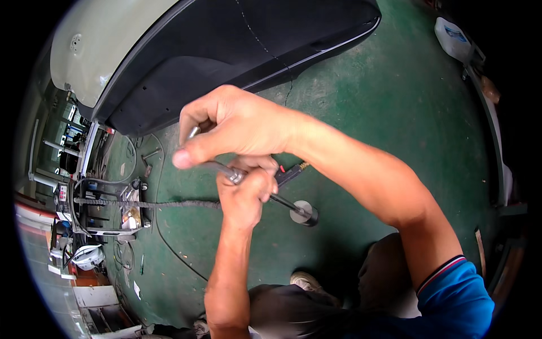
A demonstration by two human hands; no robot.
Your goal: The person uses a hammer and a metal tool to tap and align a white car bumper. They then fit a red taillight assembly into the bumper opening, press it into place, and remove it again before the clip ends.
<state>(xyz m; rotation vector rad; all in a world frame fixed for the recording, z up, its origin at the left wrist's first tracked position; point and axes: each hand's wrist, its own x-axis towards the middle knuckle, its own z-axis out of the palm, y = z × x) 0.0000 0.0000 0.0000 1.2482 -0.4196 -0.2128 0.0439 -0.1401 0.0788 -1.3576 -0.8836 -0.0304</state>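
My left hand is closed round a long dark-shafted tool with a metal collar. The shaft slants down to the right and ends at a dark cylinder beside a pale round disc. A black handle piece with a red part juts out behind this hand. Above it, my right hand curls its fingers and thumb about a bent silver metal piece, slightly blurred. Whether that piece joins the collar is hard to make out. A thick braided cable runs left from behind my left hand.
A car body panel, pale above and black below, fills the far side. At left stands a wheeled cart with loose cables round it on the green floor. A white plastic jug sits far right. My shoe shows below.
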